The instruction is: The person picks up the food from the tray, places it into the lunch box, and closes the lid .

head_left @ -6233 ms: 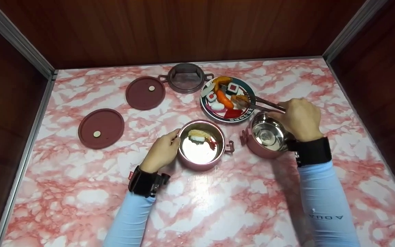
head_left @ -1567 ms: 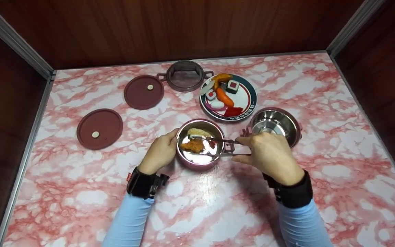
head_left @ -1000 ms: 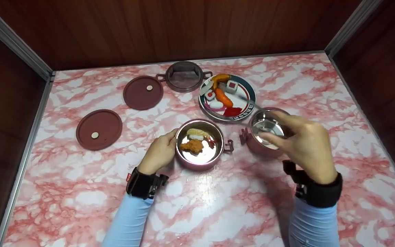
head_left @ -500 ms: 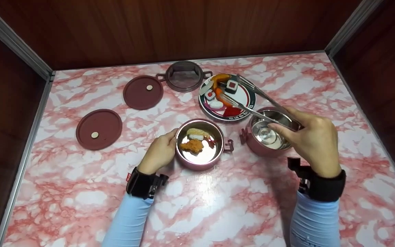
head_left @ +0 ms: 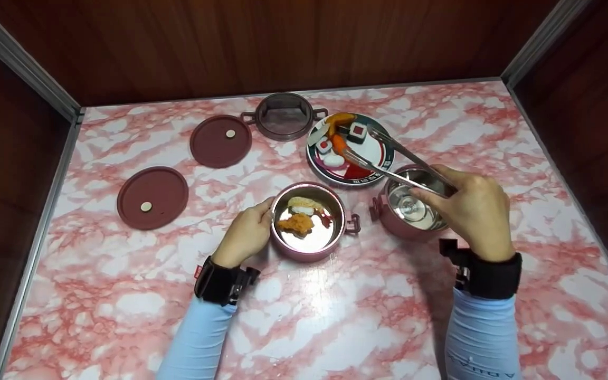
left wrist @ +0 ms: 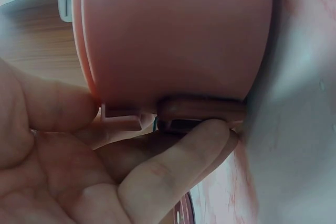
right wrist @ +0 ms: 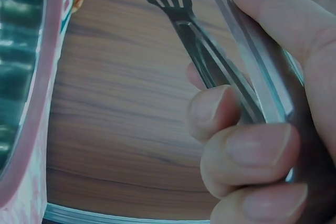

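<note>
Your right hand [head_left: 473, 208] grips the tongs [head_left: 396, 158], tips spread over the plate [head_left: 383, 145] of toy food. Your left hand [head_left: 246, 232] grasps the pink pot [head_left: 309, 248] at table centre.

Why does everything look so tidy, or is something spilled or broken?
Nothing stands out. The two round maroon lids lie flat on the pink marble table, both pink steel-lined pots stand upright, and the toy food stays on the round patterned plate. No spill or damage shows.
</note>
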`<action>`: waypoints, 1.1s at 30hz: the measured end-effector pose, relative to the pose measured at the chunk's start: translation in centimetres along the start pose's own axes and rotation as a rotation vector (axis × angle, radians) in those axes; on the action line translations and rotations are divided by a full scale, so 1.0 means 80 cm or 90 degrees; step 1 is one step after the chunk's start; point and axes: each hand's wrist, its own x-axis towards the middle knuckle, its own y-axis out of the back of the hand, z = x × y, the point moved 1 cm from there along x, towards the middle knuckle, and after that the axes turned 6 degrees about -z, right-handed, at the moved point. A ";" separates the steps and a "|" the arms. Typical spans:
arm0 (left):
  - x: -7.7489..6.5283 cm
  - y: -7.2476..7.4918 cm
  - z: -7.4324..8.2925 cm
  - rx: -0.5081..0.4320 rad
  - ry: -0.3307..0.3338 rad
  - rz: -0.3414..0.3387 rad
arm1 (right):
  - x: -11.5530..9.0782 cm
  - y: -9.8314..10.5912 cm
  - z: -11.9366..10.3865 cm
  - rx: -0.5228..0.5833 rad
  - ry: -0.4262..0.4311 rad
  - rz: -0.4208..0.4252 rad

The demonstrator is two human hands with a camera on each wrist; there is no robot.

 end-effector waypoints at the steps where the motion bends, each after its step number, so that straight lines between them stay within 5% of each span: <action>1: 0.000 0.000 -0.001 0.001 -0.001 0.001 | 0.001 -0.002 0.000 -0.003 -0.003 -0.007; 18: 0.000 0.007 0.001 -0.005 0.010 -0.002 | 0.014 -0.028 -0.007 -0.025 -0.014 -0.027; 27: 0.000 0.003 0.004 -0.019 0.020 -0.013 | 0.016 -0.016 -0.007 -0.041 -0.026 -0.016; 33: 0.001 0.002 0.002 -0.007 0.010 -0.013 | 0.045 0.005 -0.015 -0.126 0.061 -0.004</action>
